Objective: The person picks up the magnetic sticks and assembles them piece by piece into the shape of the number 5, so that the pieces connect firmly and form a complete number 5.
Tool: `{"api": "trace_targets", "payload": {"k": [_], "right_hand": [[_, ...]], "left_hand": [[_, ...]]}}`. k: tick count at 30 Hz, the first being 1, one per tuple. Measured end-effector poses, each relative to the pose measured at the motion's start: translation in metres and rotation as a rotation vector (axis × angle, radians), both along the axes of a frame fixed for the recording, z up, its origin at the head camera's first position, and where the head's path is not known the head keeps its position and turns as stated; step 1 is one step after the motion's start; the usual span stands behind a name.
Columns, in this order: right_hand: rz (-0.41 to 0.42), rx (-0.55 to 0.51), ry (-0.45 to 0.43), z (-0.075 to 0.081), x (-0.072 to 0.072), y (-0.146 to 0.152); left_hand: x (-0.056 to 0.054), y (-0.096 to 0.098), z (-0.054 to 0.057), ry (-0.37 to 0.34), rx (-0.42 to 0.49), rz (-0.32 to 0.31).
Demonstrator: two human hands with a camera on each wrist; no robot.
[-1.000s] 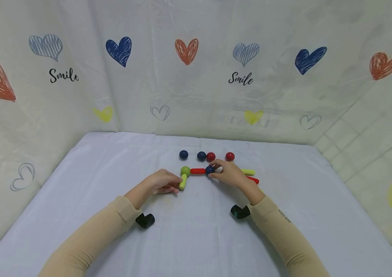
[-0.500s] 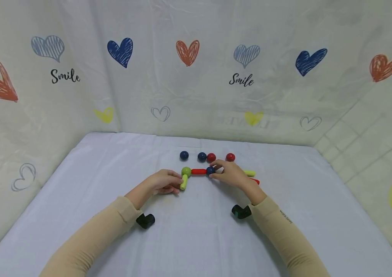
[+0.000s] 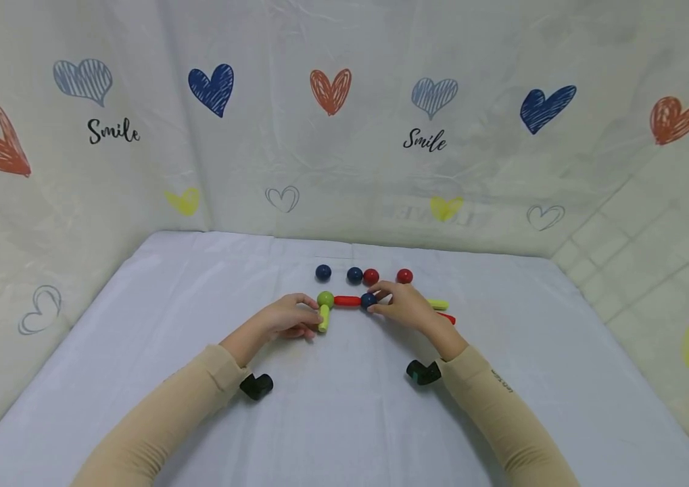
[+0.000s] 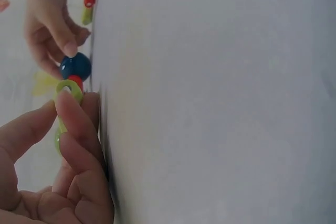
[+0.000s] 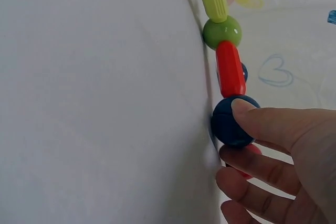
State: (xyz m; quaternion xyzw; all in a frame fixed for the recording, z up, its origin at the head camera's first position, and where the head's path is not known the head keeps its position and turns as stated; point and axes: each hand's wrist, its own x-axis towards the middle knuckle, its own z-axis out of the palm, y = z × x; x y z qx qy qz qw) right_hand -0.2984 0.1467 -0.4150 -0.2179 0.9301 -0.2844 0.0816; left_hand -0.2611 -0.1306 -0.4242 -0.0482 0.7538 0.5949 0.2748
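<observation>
A joined chain lies in the middle of the head view: a yellow-green stick (image 3: 323, 321), a green ball (image 3: 325, 299), a red stick (image 3: 347, 301) and a dark blue ball (image 3: 368, 302). The yellow-green stick points toward the person and meets the red one at the green ball in a corner. My left hand (image 3: 286, 316) pinches the yellow-green stick near its free end. With thumb and forefinger, my right hand (image 3: 404, 304) grips the blue ball (image 5: 231, 124) at the chain's right end. Its other fingers are loosely bent in the right wrist view.
Behind the chain sit two loose blue balls (image 3: 323, 272) and two red balls (image 3: 405, 276). A yellow-green stick (image 3: 438, 304) and a red stick (image 3: 448, 318) lie partly hidden past the right hand. White cloth (image 3: 344, 406) covers the table; a printed curtain (image 3: 344, 155) hangs behind.
The near end of the held yellow-green stick has swung slightly to the right, and the left fingers have shifted a little on it. The right hand stays on the blue ball.
</observation>
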Motion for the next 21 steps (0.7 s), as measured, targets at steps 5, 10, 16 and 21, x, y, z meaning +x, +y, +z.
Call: {"api": "trace_targets", "payload": {"k": [5, 10, 16, 21], "right_hand": [[0.002, 0.007, -0.001, 0.002, 0.001, 0.000], [-0.023, 0.002, 0.026, 0.013, 0.001, 0.006], [-0.126, -0.042, 0.148, 0.023, -0.014, 0.028], [-0.211, -0.023, 0.135, 0.025, -0.030, 0.042]], "left_hand": [[0.000, -0.001, 0.003, 0.036, -0.047, -0.046], [-0.002, -0.002, 0.005, 0.096, -0.089, -0.113], [-0.002, -0.004, 0.003, 0.137, -0.045, -0.199], [-0.002, -0.007, 0.002, 0.154, -0.014, -0.244]]}}
